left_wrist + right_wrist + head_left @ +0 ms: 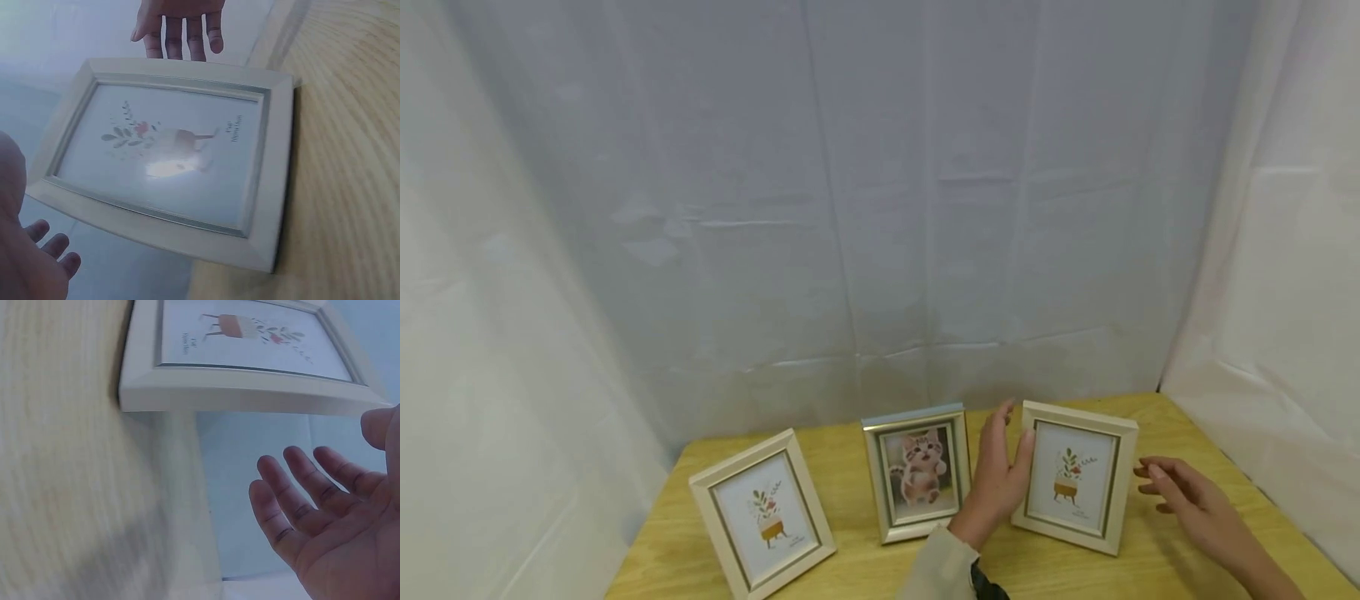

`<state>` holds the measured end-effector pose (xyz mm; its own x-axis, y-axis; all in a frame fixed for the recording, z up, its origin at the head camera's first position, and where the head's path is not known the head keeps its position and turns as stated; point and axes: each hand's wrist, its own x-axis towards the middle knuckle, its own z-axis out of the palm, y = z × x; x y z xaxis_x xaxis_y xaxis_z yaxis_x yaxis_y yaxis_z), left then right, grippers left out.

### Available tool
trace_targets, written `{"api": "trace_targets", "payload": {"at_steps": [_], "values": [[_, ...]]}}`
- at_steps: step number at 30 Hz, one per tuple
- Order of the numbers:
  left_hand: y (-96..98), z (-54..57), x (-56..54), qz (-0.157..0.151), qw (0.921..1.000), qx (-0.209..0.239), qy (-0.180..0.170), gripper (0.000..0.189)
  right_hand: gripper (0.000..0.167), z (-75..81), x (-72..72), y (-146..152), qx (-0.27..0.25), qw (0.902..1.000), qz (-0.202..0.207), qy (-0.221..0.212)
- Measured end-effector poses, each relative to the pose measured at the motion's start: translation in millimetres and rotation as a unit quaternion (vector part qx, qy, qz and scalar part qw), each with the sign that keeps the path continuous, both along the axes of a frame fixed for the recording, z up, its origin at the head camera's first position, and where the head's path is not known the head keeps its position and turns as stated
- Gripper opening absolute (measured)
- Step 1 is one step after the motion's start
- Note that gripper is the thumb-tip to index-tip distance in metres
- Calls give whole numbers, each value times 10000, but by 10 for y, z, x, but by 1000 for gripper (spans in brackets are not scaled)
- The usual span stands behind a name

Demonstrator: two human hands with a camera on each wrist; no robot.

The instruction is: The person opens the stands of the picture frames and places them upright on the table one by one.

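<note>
A cream picture frame (1129, 483) with a potted-plant print stands upright on the right part of the table, between my two hands. My left hand (996, 471) is at its left edge, the thumb close to the border; whether they touch, I cannot tell. In the left wrist view the left hand's fingers (55, 245) are loosely bent and hold nothing. On the other side, my right hand (1202, 508) is apart from the frame. Its palm (350, 544) faces the frame's side in the right wrist view, with the fingers spread and relaxed.
A silver-edged frame with a kitten picture (921, 471) stands just left of my left hand. Farther left, another cream frame (823, 533) with a plant print is angled. The wooden table (850, 575) is bounded by a pale sheet (880, 250) behind and at both sides.
</note>
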<state>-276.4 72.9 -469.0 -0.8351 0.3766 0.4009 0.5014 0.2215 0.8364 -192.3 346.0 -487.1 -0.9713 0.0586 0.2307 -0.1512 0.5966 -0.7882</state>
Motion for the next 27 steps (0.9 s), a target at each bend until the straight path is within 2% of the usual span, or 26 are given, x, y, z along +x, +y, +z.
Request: {"api": "trace_targets", "payload": {"at_steps": [3, 7, 9, 12, 14, 17, 19, 23, 27], "values": [[-18, 109, -17, 4, 9995, -64, 322, 53, 46, 89, -40, 17, 58, 9993, 28, 367], [-36, 262, -35, 192, 9947, -222, 990, 53, 42, 269, -74, 6, 341, 9921, -149, 1201], [-55, 351, -27, 305, 9895, -307, 1382, 54, 41, 400, -80, -33, 458, 9871, -375, 1489], [-101, 513, -2, 526, 9749, -409, 2125, 54, 43, 660, -83, -171, 584, 9819, -752, 1639], [-148, 630, 29, 747, 9604, -521, 2632, 54, 46, 847, -85, -306, 561, 9804, -819, 1700], [-237, 790, 83, 1225, 9321, -666, 3343, 52, 46, 1074, -100, -554, 473, 9729, -759, 2131], [-309, 873, 132, 1571, 9151, -753, 3636, 51, 44, 1166, -136, -729, 392, 9604, -629, 2684], [-454, 991, 250, 2237, 8847, -1061, 3949, 50, 41, 1252, -220, -1066, 541, 9242, -455, 3754], [-585, 1072, 419, 2811, 8502, -1567, 4167, 54, 41, 1259, -262, -1386, 681, 8979, -279, 4340]]}}
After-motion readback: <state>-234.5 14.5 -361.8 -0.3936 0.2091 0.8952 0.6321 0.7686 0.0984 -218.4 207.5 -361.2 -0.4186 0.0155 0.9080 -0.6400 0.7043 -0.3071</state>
